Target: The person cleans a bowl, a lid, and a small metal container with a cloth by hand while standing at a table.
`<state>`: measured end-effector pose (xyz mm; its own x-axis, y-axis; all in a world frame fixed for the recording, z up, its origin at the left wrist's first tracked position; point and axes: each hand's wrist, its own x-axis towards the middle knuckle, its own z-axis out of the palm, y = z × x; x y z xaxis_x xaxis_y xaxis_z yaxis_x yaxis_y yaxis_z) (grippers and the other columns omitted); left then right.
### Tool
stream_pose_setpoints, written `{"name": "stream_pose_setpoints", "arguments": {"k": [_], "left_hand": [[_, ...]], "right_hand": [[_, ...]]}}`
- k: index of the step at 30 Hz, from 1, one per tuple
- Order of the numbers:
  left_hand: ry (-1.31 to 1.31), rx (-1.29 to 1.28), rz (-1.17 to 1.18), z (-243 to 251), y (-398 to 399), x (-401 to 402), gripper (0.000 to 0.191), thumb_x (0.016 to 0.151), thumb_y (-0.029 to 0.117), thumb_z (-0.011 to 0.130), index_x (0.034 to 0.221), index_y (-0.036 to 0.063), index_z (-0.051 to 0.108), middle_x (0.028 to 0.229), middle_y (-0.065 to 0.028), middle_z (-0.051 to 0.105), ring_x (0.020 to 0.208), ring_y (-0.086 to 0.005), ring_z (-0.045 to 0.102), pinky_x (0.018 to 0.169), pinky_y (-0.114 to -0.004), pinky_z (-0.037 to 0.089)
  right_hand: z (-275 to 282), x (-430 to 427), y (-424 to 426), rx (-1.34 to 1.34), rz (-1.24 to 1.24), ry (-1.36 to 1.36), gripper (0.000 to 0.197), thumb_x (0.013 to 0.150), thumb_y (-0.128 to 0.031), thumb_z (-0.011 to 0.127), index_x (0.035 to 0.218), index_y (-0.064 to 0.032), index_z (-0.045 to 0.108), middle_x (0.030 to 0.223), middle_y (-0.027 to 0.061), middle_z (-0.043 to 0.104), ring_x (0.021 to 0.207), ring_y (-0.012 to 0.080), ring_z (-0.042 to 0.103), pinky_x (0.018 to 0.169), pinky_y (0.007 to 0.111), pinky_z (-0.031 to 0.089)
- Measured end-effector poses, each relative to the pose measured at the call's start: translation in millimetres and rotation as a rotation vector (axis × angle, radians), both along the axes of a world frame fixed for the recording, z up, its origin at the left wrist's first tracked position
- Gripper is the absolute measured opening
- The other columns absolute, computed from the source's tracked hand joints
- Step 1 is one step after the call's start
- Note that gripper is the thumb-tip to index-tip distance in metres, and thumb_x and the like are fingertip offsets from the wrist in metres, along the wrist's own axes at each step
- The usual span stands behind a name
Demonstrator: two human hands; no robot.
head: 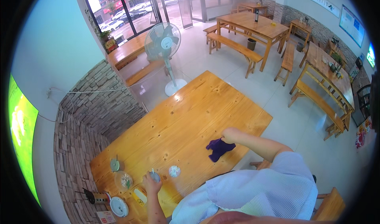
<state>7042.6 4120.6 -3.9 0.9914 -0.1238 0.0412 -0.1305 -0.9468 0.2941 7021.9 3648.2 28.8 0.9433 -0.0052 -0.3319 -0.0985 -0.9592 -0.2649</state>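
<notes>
On the right part of the wooden table [193, 120], my right hand [231, 135] grips the upper edge of a crumpled purple cloth [219, 149], which lies against the tabletop. My left hand [152, 183] is closed around a small round container [154, 176] with a light handle or spoon sticking up from it. Just right of that container stands a small round item with a white and pale blue top [174, 171]. Left of my left hand are a clear jar with whitish contents and something green [123, 180] and a lidded metal pot [115, 165].
Near the stone-clad wall are a chopstick holder [96, 196], a white round-lidded container [119, 206], a yellow-and-white packet [139, 196] and a printed card [106, 217]. A standing fan [166, 43] is beyond the table. Other wooden tables [252, 23] and benches [234, 47] stand farther off.
</notes>
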Motion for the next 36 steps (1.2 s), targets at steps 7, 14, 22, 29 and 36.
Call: {"name": "stream_pose_setpoints", "arguments": {"k": [7, 14, 22, 29, 36], "left_hand": [[0.047, -0.263, -0.196, 2.7, -100.2, -16.4, 0.074, 0.059, 0.022, 0.073, 0.12, -0.0046, 0.041, 0.101, -0.0268, 0.048, 0.093, -0.0398, 0.049, 0.08, -0.045, 0.043], [-0.058, -0.29, -0.153, -32.5, -188.9, -20.4, 0.065, 0.063, 0.023, 0.071, 0.115, -0.0059, 0.043, 0.098, -0.026, 0.049, 0.091, -0.0404, 0.05, 0.078, -0.046, 0.043], [-0.121, -0.18, -0.08, -54.9, -215.3, -4.9, 0.072, 0.062, 0.028, 0.073, 0.12, -0.0019, 0.042, 0.104, -0.0255, 0.052, 0.096, -0.0398, 0.051, 0.081, -0.045, 0.044], [0.052, -0.298, -0.085, -34.5, -190.4, -41.4, 0.083, 0.058, 0.023, 0.079, 0.128, 0.005, 0.038, 0.108, -0.0237, 0.048, 0.1, -0.0391, 0.048, 0.086, -0.043, 0.042], [0.107, -0.35, -0.136, -25.1, -186.7, -26.6, 0.089, 0.056, 0.026, 0.08, 0.131, 0.0059, 0.036, 0.117, -0.0207, 0.048, 0.108, -0.0362, 0.048, 0.09, -0.041, 0.041]], "right_hand": [[62.4, 4.3, -13.2, 0.097, -0.035, -0.223, 0.025, 0.079, -0.03, 0.058, 0.087, -0.0083, 0.066, 0.089, 0.0131, 0.063, 0.085, 0.0281, 0.06, 0.073, 0.039, 0.048], [54.0, 24.5, -55.5, 1.323, -0.367, -0.467, 0.021, 0.093, -0.02, 0.048, 0.094, -0.0021, 0.058, 0.088, -0.0015, 0.059, 0.083, 0.0078, 0.053, 0.077, 0.024, 0.042], [-56.5, 24.8, -38.8, 0.949, -0.265, -0.496, 0.019, 0.088, -0.023, 0.053, 0.084, -0.0044, 0.057, 0.073, 0.0029, 0.055, 0.071, 0.0122, 0.051, 0.065, 0.028, 0.043], [-43.3, 8.4, 19.0, 0.818, -0.133, 0.039, 0.019, 0.087, -0.018, 0.053, 0.092, -0.0016, 0.059, 0.078, 0.0081, 0.062, 0.071, 0.0166, 0.06, 0.065, 0.029, 0.048], [-17.2, 42.7, 69.4, 0.448, 0.358, 0.138, 0.017, 0.084, -0.019, 0.054, 0.093, -0.006, 0.061, 0.08, 0.0152, 0.063, 0.077, 0.029, 0.06, 0.068, 0.038, 0.047]]}}
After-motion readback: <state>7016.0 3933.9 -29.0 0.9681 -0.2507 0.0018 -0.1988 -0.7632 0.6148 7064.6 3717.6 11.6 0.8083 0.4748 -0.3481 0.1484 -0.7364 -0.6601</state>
